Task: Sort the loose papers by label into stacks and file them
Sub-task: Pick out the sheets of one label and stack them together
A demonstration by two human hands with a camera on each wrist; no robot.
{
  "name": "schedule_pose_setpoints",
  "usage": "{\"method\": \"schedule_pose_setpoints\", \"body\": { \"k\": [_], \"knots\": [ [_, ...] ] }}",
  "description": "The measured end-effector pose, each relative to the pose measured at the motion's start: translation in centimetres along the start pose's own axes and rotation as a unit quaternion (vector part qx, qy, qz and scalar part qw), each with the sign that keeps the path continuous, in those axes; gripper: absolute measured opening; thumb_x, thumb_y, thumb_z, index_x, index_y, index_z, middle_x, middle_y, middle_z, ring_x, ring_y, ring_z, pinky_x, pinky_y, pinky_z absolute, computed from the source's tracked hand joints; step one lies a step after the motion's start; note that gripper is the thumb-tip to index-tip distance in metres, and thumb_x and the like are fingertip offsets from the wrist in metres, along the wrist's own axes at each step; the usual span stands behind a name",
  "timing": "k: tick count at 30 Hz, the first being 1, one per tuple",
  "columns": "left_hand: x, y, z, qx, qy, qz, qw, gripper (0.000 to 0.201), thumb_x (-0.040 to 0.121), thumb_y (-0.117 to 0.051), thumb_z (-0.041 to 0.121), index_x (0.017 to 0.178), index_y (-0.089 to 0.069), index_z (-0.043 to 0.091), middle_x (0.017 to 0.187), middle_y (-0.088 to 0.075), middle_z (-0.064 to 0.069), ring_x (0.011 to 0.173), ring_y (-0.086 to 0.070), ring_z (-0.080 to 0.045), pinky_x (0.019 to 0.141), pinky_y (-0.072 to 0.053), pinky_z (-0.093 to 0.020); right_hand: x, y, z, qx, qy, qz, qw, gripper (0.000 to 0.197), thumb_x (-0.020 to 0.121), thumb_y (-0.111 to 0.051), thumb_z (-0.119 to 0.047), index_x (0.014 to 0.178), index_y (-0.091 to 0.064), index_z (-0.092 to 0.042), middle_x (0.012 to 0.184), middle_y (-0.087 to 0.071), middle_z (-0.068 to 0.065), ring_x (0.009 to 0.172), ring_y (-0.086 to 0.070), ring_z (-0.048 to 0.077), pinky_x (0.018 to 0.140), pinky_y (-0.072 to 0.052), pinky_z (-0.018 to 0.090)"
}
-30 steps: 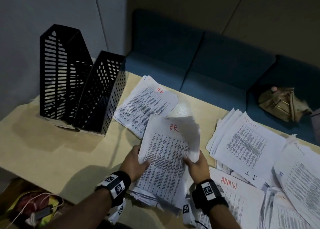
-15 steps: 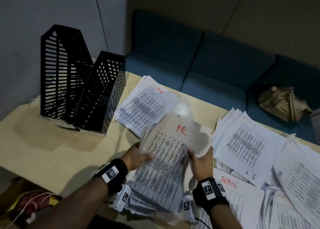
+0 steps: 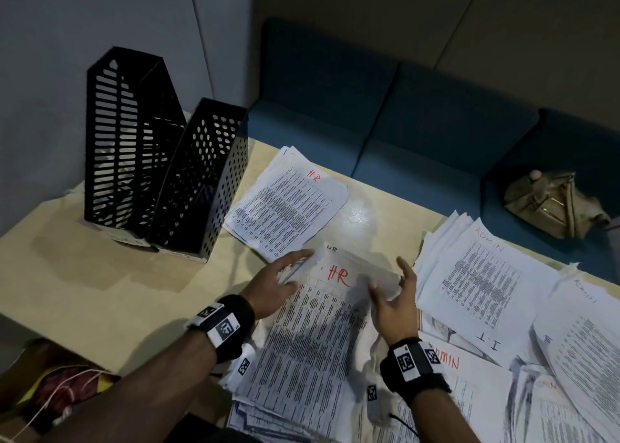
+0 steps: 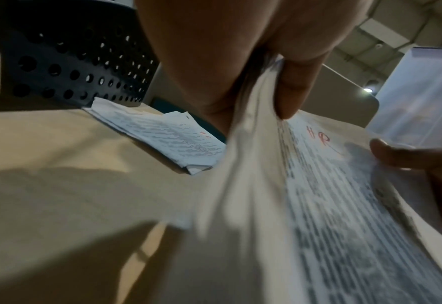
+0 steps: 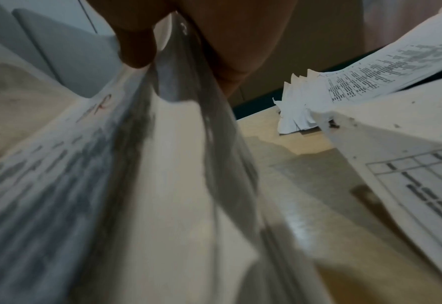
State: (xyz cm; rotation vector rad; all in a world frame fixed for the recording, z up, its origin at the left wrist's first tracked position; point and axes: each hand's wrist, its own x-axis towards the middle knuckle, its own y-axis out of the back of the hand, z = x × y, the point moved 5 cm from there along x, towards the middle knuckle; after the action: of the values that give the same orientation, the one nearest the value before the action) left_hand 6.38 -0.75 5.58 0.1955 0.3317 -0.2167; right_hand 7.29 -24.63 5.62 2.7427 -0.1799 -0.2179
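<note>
A thick bundle of printed sheets marked HR (image 3: 315,342) lies low over the table's near edge, held between both hands. My left hand (image 3: 292,269) pinches its left far corner, thumb (image 4: 289,92) on top. My right hand (image 3: 389,283) pinches the right far corner, thumb (image 5: 136,47) on the top sheet. A second HR stack (image 3: 285,207) lies flat just beyond, beside two black file holders (image 3: 134,147) (image 3: 201,180). An ADMIN stack (image 3: 479,281) lies to the right.
More loose sheets marked ADMIN (image 3: 446,362) and I.T (image 3: 486,343) overlap at the right front. A blue sofa (image 3: 402,123) runs behind the table with a tan bag (image 3: 550,204) on it. A box with cables (image 3: 50,392) sits below the table's left front.
The HR bundle has come down from a raised, tilted hold to nearly flat. Both hands have slid up to its far corners.
</note>
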Motion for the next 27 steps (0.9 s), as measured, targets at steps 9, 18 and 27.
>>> {"method": "schedule_pose_setpoints", "body": {
  "k": [9, 18, 27],
  "knots": [
    [1.0, -0.6, 0.1, 0.002, -0.012, -0.014, 1.000, 0.074, 0.092, -0.055, 0.005, 0.132, -0.031, 0.062, 0.131, -0.050, 0.014, 0.120, -0.050, 0.001, 0.104, -0.044, -0.031, 1.2, -1.0, -0.1, -0.013, 0.059, -0.024, 0.998, 0.025, 0.089, -0.060, -0.004, 0.110, -0.061, -0.017, 0.093, -0.065, -0.015, 0.082, -0.060, -0.011, 0.068, -0.042, 0.004],
    [1.9, -0.4, -0.4, 0.075, -0.017, -0.013, 0.997, 0.062, 0.089, -0.057, 0.007, 0.124, -0.042, 0.055, 0.121, -0.053, 0.009, 0.102, -0.063, -0.020, 0.083, -0.057, -0.046, 2.1, -2.9, 0.7, -0.190, 0.107, -0.076, 0.973, 0.014, 0.086, -0.067, -0.022, 0.098, -0.068, -0.015, 0.098, -0.062, 0.000, 0.084, -0.055, 0.011, 0.074, -0.039, 0.020],
    [2.8, 0.4, -0.4, 0.128, -0.045, -0.020, 0.990, 0.036, 0.085, -0.055, 0.005, 0.101, -0.054, 0.037, 0.109, -0.060, 0.009, 0.098, -0.063, -0.015, 0.078, -0.055, -0.035, 2.5, -2.3, 0.8, -0.078, -0.008, -0.068, 0.995, 0.004, 0.088, -0.065, -0.026, 0.089, -0.066, -0.022, 0.080, -0.067, -0.009, 0.066, -0.059, -0.008, 0.051, -0.040, 0.003]
  ]
}}
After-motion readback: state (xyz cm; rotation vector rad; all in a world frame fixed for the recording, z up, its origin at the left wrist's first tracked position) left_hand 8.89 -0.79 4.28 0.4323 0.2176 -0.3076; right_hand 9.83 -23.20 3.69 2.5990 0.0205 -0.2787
